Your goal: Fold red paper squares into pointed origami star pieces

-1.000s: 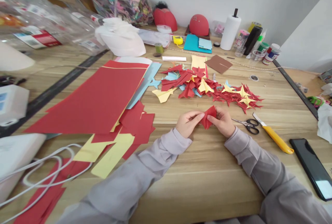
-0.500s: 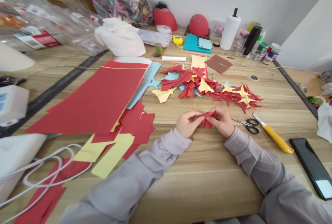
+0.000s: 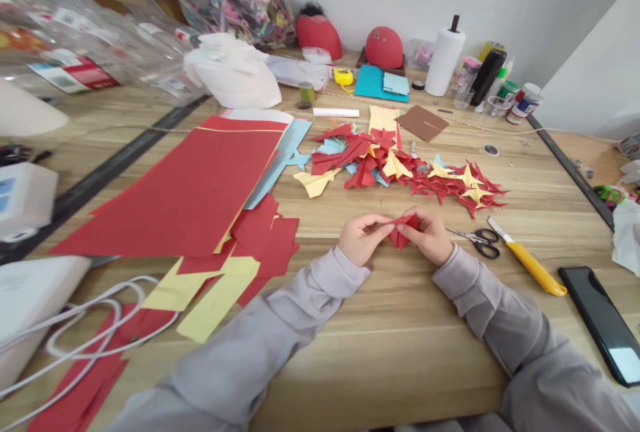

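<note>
A small folded red paper piece (image 3: 400, 237) is pinched between my two hands over the middle of the table. My left hand (image 3: 364, 240) grips its left side with thumb and fingers, and my right hand (image 3: 428, 235) grips its right side. The two thumbs nearly meet at the centre of the fold. Just beyond the hands lies a pile of folded red, yellow and blue paper shapes (image 3: 385, 159). Scissors with black handles (image 3: 485, 243) rest close to my right wrist, beside a yellow-handled cutter (image 3: 535, 268).
Large red sheets (image 3: 185, 185) lie at the left, with cut red and yellow strips (image 3: 220, 299) below. White cables (image 3: 115, 305) loop at the lower left. A black phone (image 3: 603, 325) lies at the right. Bottles (image 3: 487, 79) stand at the back.
My left fingers and thumb have shifted slightly on the red paper near the centre fold. The rest looks much the same.
</note>
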The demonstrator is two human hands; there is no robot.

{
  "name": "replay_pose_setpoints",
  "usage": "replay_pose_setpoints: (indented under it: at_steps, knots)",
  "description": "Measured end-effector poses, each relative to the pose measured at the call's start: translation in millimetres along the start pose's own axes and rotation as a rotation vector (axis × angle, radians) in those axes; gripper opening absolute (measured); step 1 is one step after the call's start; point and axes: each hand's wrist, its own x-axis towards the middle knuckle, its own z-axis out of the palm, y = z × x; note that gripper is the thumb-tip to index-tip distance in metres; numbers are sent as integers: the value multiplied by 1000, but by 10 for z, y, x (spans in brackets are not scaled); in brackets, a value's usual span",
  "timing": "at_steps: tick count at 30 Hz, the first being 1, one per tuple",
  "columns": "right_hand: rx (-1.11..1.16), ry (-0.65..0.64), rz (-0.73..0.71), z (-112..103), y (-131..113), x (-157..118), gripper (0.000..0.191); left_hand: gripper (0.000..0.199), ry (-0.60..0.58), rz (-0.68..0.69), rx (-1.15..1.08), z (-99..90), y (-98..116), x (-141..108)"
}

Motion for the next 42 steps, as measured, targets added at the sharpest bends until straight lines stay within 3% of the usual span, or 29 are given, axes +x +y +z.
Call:
replay_pose_setpoints:
  at_steps: [11,24,42]
  knots:
    - [-90,-112,-6,-6,-29,1,28,9,-22,292,166,-6,55,-2]
    - [-282,-204,-68,15,-34,-10,14,9,-32,346,187,4,70,-11]
    - [-468,-221,-138,21,-40,-21,9,9,30,340,133,17,71,-11]
